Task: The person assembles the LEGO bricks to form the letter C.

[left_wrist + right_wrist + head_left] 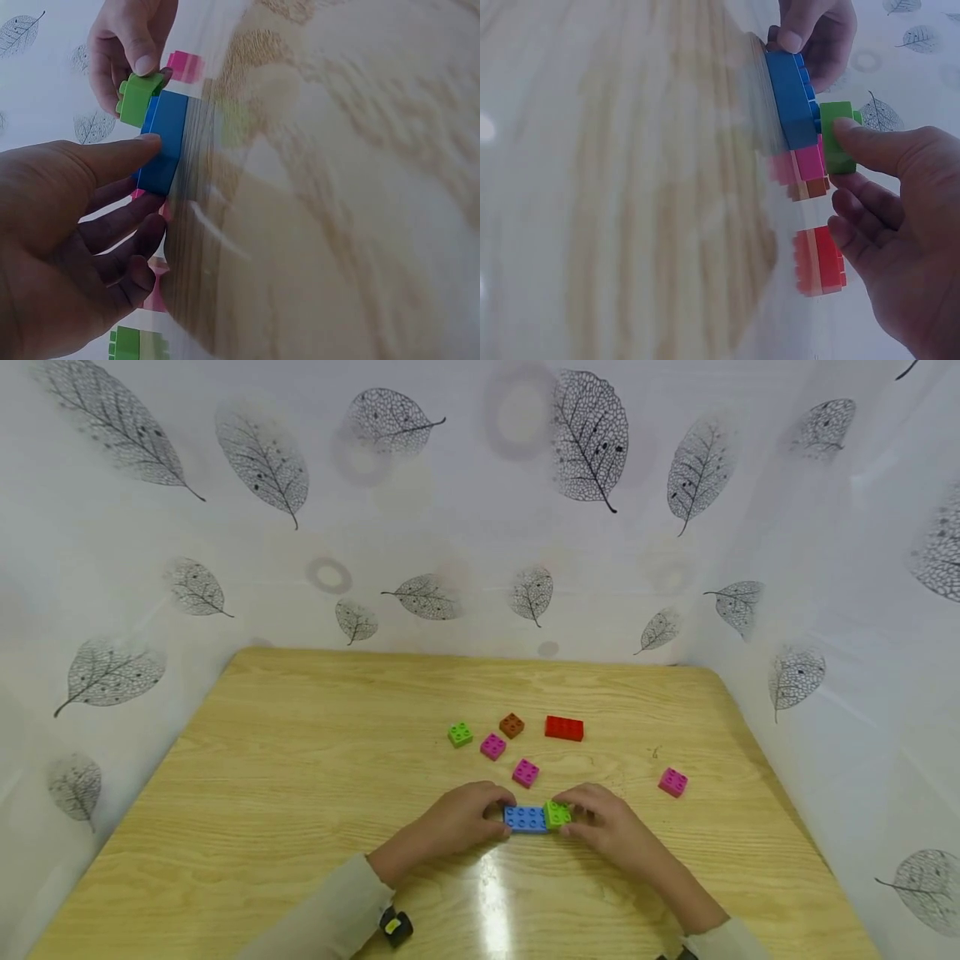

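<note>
My left hand pinches the left end of a long blue toy brick, thumb on its near side, on the table. With thumb and fingers my right hand grips a small green brick at the blue brick's right end. In the right wrist view the green brick sits higher than the blue brick, overlapping the studs at its end. The left wrist view shows the left thumb flat against the blue brick's side.
Just beyond the hands lies a pink brick, with another pink one, a green one, a brown one and a long red one behind. A third pink brick lies to the right. Leaf-patterned cloth surrounds the wooden table.
</note>
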Demonstrator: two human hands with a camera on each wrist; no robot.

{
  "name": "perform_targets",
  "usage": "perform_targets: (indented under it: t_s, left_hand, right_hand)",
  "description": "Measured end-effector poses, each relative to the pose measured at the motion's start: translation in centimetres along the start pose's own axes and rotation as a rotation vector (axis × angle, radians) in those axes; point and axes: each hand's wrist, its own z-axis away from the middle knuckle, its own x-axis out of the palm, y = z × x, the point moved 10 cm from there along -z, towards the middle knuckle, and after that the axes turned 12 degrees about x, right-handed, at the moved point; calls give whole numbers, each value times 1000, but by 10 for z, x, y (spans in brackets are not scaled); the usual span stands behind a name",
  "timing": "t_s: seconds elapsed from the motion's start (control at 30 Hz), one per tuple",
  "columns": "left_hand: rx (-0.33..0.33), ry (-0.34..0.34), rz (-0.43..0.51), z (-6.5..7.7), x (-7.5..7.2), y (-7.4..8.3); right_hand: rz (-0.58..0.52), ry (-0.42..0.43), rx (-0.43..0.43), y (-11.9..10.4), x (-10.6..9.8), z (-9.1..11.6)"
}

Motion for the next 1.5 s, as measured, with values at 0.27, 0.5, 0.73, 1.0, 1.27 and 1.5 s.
perform_targets:
  t_s: [0.27, 0.5, 0.73, 1.0, 1.27, 1.5]
  left_hand:
    - [-13, 4, 2, 0, 0, -2]
    - [-4, 11, 3, 1, -1, -2]
    - [-17, -2, 7, 0, 1, -1]
    - [-26, 4, 6, 1, 0, 0]
    - [-34, 3, 11, 0, 1, -1]
    - [-63, 0, 24, 0, 3, -4]
  right_hand:
    - [74, 22, -20, -7, 3, 1]
    - [131, 58, -58, -16, 4, 1]
    - [153, 70, -84, -21, 4, 3]
    - [179, 87, -121, -24, 4, 2]
    - [181, 84, -122, -24, 3, 0]
    - [179, 91, -123, -22, 3, -1]
